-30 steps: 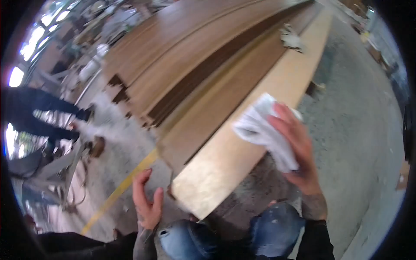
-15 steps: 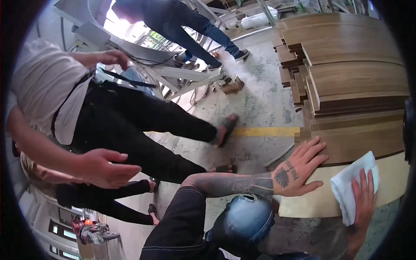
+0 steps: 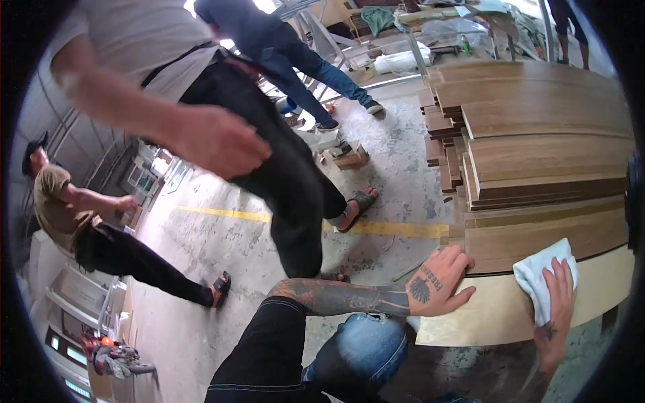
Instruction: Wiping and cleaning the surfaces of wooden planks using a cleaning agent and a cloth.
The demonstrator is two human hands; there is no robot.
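Note:
A pale, curved wooden panel (image 3: 484,322) lies at the near side of a stack of brown wood panels. My right hand (image 3: 561,295) presses a folded white cloth (image 3: 537,269) onto it, fingers laid over the fabric. At the panel's left end rests my left hand (image 3: 437,285), tattooed on its back. Its fingers are slightly bent near the edge of the brown panel (image 3: 537,243), with the thumb apart and nothing visibly held. A small whitish thing shows below my left wrist, too covered to name.
The stacked brown panels (image 3: 551,121) rise at the right, with uneven ends jutting left. Close by on the left, a person in a light shirt (image 3: 161,47) walks past. Other people stand farther off. A yellow line (image 3: 393,229) crosses the worn concrete floor (image 3: 403,161).
My left hand has shifted left, its spread fingers now drawn closer together. The cloth under my right hand has moved slightly. The nearby person has stepped forward, and another person behind shows more fully.

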